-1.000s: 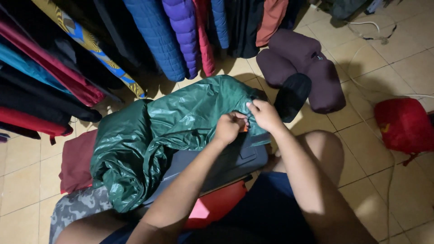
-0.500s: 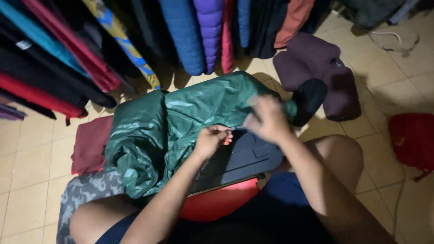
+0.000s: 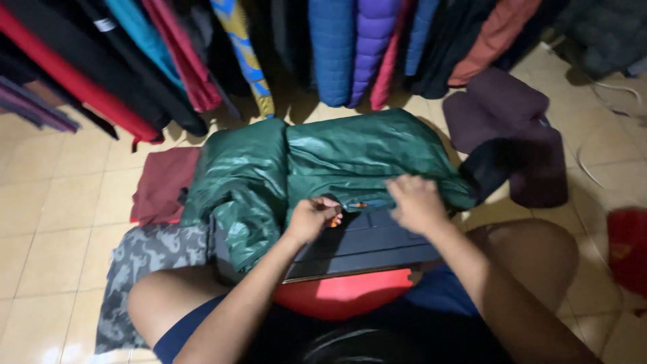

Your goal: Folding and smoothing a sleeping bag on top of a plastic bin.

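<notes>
Both hands sit close together, pinching the green jacket (image 3: 350,158) hem: left hand (image 3: 311,219) grips the orange pull, right hand (image 3: 416,202) at 3 o'clock flattens fabric taut.

One green jacket (image 3: 337,162), two hands, one left (image 3: 311,219), one right (image 3: 416,202), two maroon cushions (image 3: 505,128), one camouflage cloth (image 3: 145,266).

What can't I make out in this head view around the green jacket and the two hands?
- Small orange piece at the left hand: too small and mostly covered by the fingers.
- Right hand: motion-blurred, its grip on the green jacket is unclear.
- Dark flat board: far edge hidden under the jacket.
- Red bag: cut off by the right edge.
</notes>
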